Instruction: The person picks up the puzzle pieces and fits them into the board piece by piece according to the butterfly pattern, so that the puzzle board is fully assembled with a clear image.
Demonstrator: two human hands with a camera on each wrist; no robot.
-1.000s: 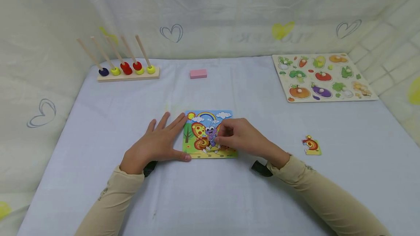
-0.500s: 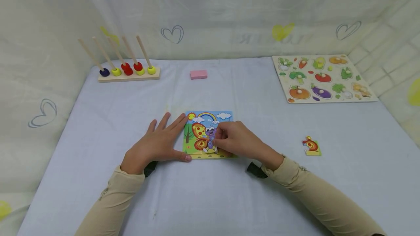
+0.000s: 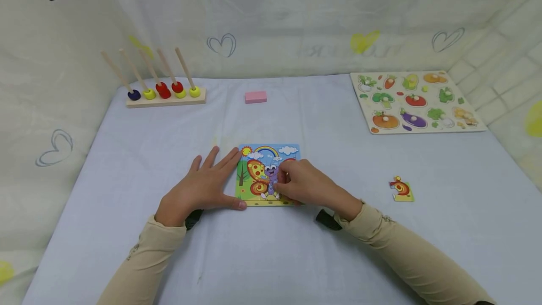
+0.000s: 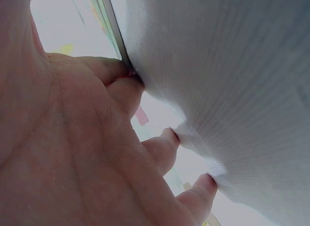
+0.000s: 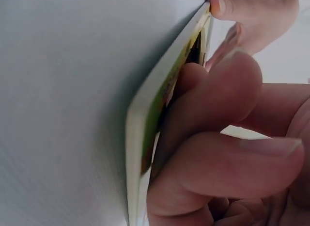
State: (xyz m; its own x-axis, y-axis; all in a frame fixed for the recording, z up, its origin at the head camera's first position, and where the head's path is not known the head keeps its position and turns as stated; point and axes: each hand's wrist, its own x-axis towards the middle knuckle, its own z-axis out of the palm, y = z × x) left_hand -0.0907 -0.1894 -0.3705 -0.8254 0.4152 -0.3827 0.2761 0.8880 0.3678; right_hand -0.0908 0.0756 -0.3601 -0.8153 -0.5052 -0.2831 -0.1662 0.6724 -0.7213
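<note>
A butterfly jigsaw puzzle (image 3: 250, 195) lies in its thin square board on the white cloth. My left hand (image 3: 198, 193) rests with fingers spread; thumb and index fingertip touch the board's left edge. In the left wrist view its fingertips (image 4: 169, 134) press on the cloth. Over the puzzle's lower middle, my right hand (image 3: 311, 185) pinches a puzzle piece (image 3: 271, 190) showing the purple butterfly body. The right wrist view shows curled fingers (image 5: 208, 102) close against the board (image 5: 140, 124), hiding most of the piece. Another puzzle piece (image 3: 401, 189) with an orange spiral lies at the right.
A wooden bead-stacking stand (image 3: 167, 100) with several pegs stands at the back left. Behind the puzzle lies a pink block (image 3: 256, 97). A vegetable peg puzzle (image 3: 417, 102) sits at the back right. A printed white curtain (image 3: 279, 13) hangs behind the table.
My right hand has moved slightly left and toward me over the puzzle, and the pinched piece has shifted slightly with it. My left hand has stayed in place.
</note>
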